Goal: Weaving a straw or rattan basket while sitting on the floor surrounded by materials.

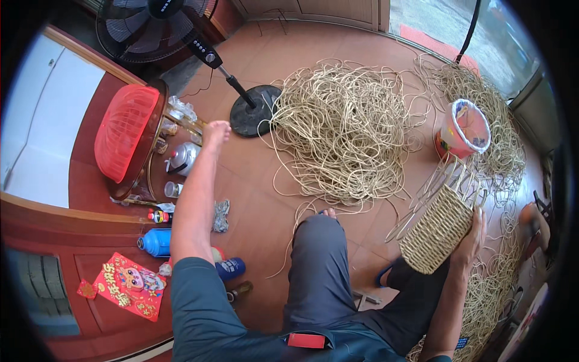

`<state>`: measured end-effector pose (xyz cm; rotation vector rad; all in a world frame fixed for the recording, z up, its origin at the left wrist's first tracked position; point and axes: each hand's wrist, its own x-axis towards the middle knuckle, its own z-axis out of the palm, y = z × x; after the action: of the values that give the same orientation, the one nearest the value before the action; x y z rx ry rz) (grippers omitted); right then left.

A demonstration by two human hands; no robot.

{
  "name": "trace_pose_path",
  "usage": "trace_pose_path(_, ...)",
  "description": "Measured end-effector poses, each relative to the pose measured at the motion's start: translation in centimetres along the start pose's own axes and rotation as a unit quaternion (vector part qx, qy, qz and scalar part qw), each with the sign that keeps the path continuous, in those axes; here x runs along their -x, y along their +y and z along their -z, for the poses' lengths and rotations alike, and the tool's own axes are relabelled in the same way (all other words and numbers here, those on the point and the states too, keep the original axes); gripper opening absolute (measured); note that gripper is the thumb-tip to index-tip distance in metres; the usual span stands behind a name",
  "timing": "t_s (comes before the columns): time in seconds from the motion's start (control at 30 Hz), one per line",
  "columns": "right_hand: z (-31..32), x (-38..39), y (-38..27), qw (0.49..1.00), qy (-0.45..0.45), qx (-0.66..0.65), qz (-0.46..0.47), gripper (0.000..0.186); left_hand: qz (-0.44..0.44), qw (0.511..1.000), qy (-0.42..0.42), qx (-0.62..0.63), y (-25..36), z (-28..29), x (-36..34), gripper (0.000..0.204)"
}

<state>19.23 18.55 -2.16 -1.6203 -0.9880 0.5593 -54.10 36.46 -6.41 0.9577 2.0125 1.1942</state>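
My right hand (474,240) is closed on the edge of a partly woven straw basket (435,232), held tilted above my right knee. Its tight rows of twisted cord form an oblong panel, and loose unwoven strands (458,175) stick out from the far end. My left arm reaches far forward and to the left. At its end my left hand (216,133) has its fingers curled closed, near the round base of the fan; whatever is inside them, if anything, does not show. A large heap of straw cord (347,133) lies on the floor ahead of me.
A standing fan (250,108) is at the far left. Beside my left arm are a small table with a red mesh food cover (125,130), a kettle (183,158) and a blue flask (155,242). At right stand a lined bucket (463,130) and more cord (491,289).
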Motion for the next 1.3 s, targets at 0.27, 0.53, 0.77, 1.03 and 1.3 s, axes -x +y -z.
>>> trace_pose_path(0.27, -1.4, -1.6, 3.7, 0.996, -0.005, 0.047, -0.071, 0.057, -0.003, 0.989, 0.142, -0.050, 2.4, 0.4, -12.2, 0.026)
trace_pose_path(0.53, -3.6, -3.2, 6.0, 0.984, -0.040, 0.174, -0.022, 0.053, -0.027, 0.962, 0.181, -0.201, 5.1, -1.4, -18.8, 0.049)
trace_pose_path(0.77, -6.7, -4.6, 5.9, 0.988, -0.070, 0.080, -0.112, 0.050, -0.031, 0.951, 0.247, -0.184, 9.0, -3.6, -20.3, 0.094)
trace_pose_path(1.03, -8.3, -5.2, 5.6, 0.981, -0.092, 0.170, -0.028, 0.044, -0.054, 0.932, 0.291, -0.209, 11.9, -3.8, -23.8, 0.112)
trace_pose_path(1.3, -6.7, -5.9, 8.9, 0.978, -0.089, 0.171, -0.081, 0.053, -0.060, 0.951, 0.274, -0.130, 13.7, -4.9, -26.5, 0.094)
